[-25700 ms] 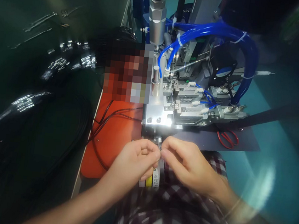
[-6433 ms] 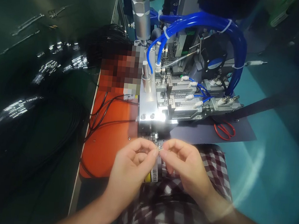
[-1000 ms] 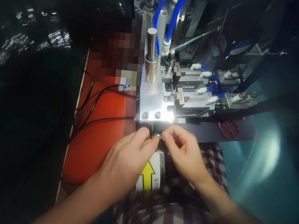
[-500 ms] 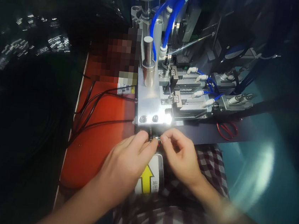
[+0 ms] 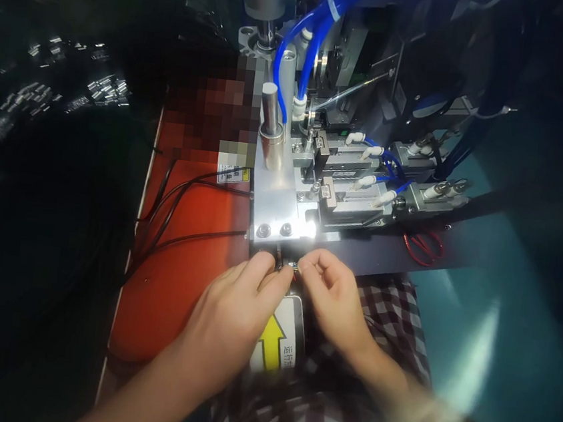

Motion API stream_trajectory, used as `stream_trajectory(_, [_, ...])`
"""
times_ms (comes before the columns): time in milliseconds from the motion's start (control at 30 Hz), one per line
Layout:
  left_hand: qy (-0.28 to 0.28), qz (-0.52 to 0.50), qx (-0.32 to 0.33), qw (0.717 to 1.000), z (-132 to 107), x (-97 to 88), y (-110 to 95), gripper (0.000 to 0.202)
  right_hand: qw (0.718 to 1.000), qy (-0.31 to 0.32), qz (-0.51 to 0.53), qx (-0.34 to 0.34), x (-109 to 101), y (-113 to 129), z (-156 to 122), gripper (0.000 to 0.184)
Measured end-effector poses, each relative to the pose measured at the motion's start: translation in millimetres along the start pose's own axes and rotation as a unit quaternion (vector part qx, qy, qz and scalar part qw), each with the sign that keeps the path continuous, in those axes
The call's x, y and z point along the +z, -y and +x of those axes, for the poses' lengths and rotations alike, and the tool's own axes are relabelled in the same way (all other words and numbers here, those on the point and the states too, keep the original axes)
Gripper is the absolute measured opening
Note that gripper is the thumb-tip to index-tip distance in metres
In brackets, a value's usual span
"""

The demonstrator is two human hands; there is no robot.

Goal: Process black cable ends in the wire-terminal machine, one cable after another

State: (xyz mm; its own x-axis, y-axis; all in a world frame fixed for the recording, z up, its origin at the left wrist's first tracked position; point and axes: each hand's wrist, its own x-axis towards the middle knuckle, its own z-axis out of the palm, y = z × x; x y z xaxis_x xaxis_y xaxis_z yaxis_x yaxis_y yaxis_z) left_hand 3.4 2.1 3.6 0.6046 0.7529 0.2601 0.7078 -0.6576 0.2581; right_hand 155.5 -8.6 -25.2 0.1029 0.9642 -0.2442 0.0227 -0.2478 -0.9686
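Note:
Both of my hands meet at the front end of a metal machine fixture (image 5: 276, 204), just below its bright corner. My left hand (image 5: 238, 307) is closed, its thumb and forefinger bent together at the fixture's lower edge; what they grip is hidden. Opposite it, my right hand (image 5: 336, 301) pinches with thumb and forefinger at a tiny light-coloured part with thin wires (image 5: 292, 264). One short red wire (image 5: 295, 276) shows by my left thumb tip. The fingertips are nearly touching, and the small parts between them are too fine to make out fully.
Blue air hoses (image 5: 311, 46) rise above the fixture, and pneumatic slides (image 5: 355, 202) extend to its right. Black cables (image 5: 183, 187) cross the orange surface (image 5: 165, 306) at left. A yellow arrow label (image 5: 272, 344) lies below my hands; a red wire coil (image 5: 423, 247) sits right.
The whole view has shifted slightly, with the fixture a little lower and further left. Both hands keep nearly the same pinching pose at the fixture's front end.

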Motion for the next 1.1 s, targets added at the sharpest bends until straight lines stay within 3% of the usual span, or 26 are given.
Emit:
stream_trajectory(233, [0.004, -0.021, 0.001, 1.000, -0.9, 0.8, 0.6, 0.030, 0.991, 0.070, 0.081, 0.077, -13.2, -1.9, 1.4, 0.028])
stream_trajectory(567, [-0.001, -0.032, -0.003, 0.999, -1.4, 0.2, 1.4, 0.031, 0.993, 0.063, 0.060, 0.082, -12.6, 5.6, 2.5, 0.019])
stream_trajectory(633, [-0.001, -0.035, -0.007, 0.999, -2.6, 1.5, 1.9, 0.032, 0.996, 0.058, 0.034, 0.067, -12.6, 5.8, 1.8, 0.018])
stream_trajectory(733, [0.000, -0.038, -0.019, 0.999, -5.2, 4.0, 2.1, 0.033, 0.996, 0.049, -0.068, -0.019, -14.9, 7.6, 0.4, 0.013])
stream_trajectory(867, [0.004, -0.043, -0.028, 0.999, -7.8, 6.5, 2.1, 0.035, 0.962, 0.062, -0.235, -0.124, -19.6, 12.6, 0.6, 0.011])
stream_trajectory(933, [0.006, -0.045, -0.029, 0.999, -8.5, 7.0, 2.5, 0.035, 0.955, 0.063, -0.262, -0.126, -20.0, 13.7, 1.1, 0.012])
stream_trajectory(1100, [0.008, -0.026, -0.033, 0.999, -9.1, 5.9, 2.0, 0.035, 0.977, 0.065, -0.197, -0.042, -15.0, 12.1, 0.1, 0.013])
